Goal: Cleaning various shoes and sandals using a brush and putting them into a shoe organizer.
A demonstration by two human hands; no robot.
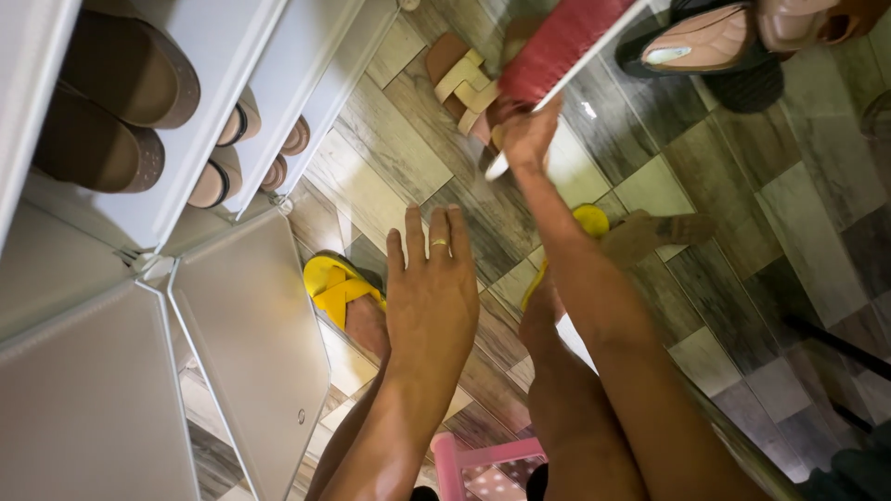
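My right hand (pixel 531 137) reaches forward and grips a red shoe with a white sole (pixel 561 42), holding it above the patterned floor. My left hand (pixel 432 288) hangs flat with its fingers together, a ring on one finger, holding nothing. It hovers over my leg, near a yellow cross-strap sandal (pixel 336 286) on my foot. A second yellow sandal (pixel 590 221) shows beside my right forearm. A beige strappy sandal (pixel 464 83) lies on the floor just left of the red shoe.
A white shoe cabinet (pixel 251 325) stands at the left with open doors; its shelves hold brown shoes (pixel 116 93) and tan sandals (pixel 232 153). Pink flat shoes (pixel 705 42) lie at top right. A pink stool (pixel 464 459) is under me.
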